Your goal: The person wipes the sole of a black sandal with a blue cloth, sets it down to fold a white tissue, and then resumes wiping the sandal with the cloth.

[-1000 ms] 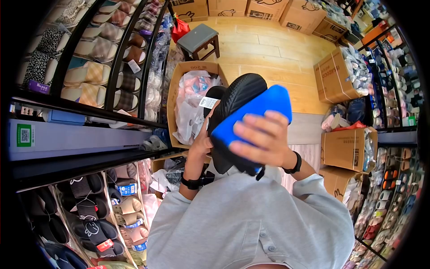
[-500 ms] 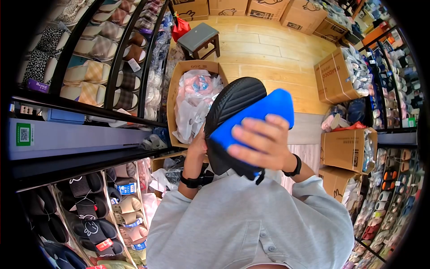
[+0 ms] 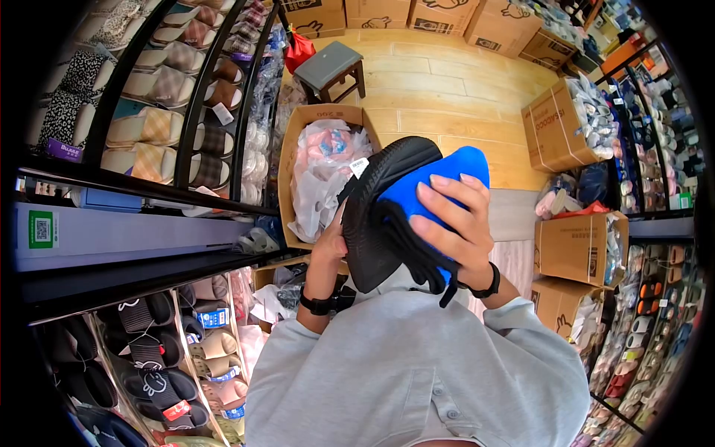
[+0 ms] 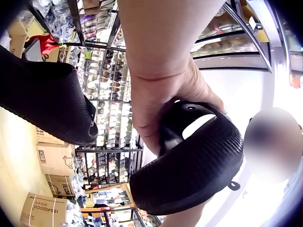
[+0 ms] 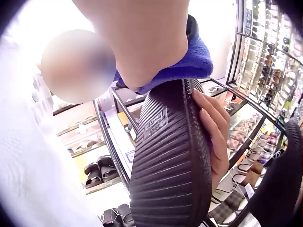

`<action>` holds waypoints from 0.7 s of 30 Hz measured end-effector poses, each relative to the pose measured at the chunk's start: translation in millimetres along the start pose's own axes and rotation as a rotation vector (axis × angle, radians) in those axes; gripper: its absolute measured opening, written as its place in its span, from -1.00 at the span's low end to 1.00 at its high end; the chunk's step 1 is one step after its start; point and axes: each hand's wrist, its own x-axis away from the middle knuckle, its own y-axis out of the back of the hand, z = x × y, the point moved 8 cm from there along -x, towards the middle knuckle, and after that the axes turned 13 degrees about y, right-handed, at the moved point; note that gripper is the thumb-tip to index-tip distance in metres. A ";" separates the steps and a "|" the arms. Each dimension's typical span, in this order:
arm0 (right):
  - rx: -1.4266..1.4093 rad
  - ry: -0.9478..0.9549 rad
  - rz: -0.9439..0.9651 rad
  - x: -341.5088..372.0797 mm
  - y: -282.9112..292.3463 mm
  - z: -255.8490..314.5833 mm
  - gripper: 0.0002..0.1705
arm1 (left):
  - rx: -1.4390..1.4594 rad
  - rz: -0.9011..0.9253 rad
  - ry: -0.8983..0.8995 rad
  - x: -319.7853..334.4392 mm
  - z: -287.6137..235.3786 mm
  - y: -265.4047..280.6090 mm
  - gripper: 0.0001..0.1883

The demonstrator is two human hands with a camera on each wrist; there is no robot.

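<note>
A black ridged slipper (image 3: 365, 257) is tilted in my left hand (image 3: 328, 242), whose fingers curl round its edge. The left wrist view shows this hand (image 4: 165, 99) gripping the slipper (image 4: 189, 170) by its opening. A second black slipper (image 4: 42, 99) hangs at the left there. My right hand (image 3: 462, 227) holds a blue cloth (image 3: 468, 165) with black folds against the slipper, fingers bent over it. In the right wrist view the fuzzy blue cloth (image 5: 194, 64) touches the grooved sole (image 5: 163, 165). A white tag (image 3: 359, 166) shows beside the slipper.
An open carton (image 3: 328, 112) of bagged items stands just ahead, with a grey stool (image 3: 330, 65) behind it. Racks of slippers (image 3: 153, 127) line the left, more shelves (image 3: 644, 298) the right. Cartons (image 3: 570, 249) stand on the right and at the back of the wooden floor (image 3: 439, 89).
The slipper has turned in my left hand, and its tag shows again. My right hand has shifted slightly, its fingers more spread, and the cloth's black folds now show below them.
</note>
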 end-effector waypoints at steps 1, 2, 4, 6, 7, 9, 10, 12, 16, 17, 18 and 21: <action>-0.002 0.002 -0.001 1.0 -1.5 0.6 -0.54 | -0.012 -0.014 0.004 0.7 -0.1 1.5 0.47; 0.023 0.049 0.005 3.4 -4.2 6.1 -0.55 | -0.020 -0.033 0.011 3.0 -0.4 2.5 0.47; 0.063 0.166 0.062 8.8 -10.0 19.9 -0.59 | -0.044 -0.091 0.031 11.7 2.9 7.1 0.46; 0.050 0.273 0.035 9.3 -13.8 28.8 -0.63 | -0.080 -0.159 0.061 23.6 8.5 10.2 0.45; 0.050 0.307 0.030 9.5 -14.5 30.6 -0.63 | -0.096 -0.191 0.074 28.6 10.5 11.7 0.45; 0.055 0.242 0.046 5.1 -8.3 17.6 -0.61 | -0.123 -0.240 0.099 34.0 11.7 11.7 0.44; 0.058 0.174 0.043 2.5 -3.9 9.7 -0.57 | -0.133 -0.257 0.110 34.8 11.5 11.6 0.44; 0.008 0.023 -0.001 1.8 2.4 -0.4 -0.53 | -0.147 -0.278 0.122 35.2 10.6 10.1 0.43; 0.074 0.190 0.033 10.0 -6.4 19.8 -0.59 | -0.153 -0.281 0.117 37.1 12.4 12.6 0.41; 0.050 0.276 0.043 10.9 -10.3 26.9 -0.61 | -0.146 -0.275 0.113 37.3 13.2 13.6 0.41; 0.028 0.301 0.026 14.1 -15.0 32.4 -0.62 | -0.138 -0.262 0.103 36.3 13.9 15.1 0.41; 0.026 0.318 0.039 11.6 -14.0 29.4 -0.64 | -0.123 -0.227 0.087 30.1 10.4 14.1 0.39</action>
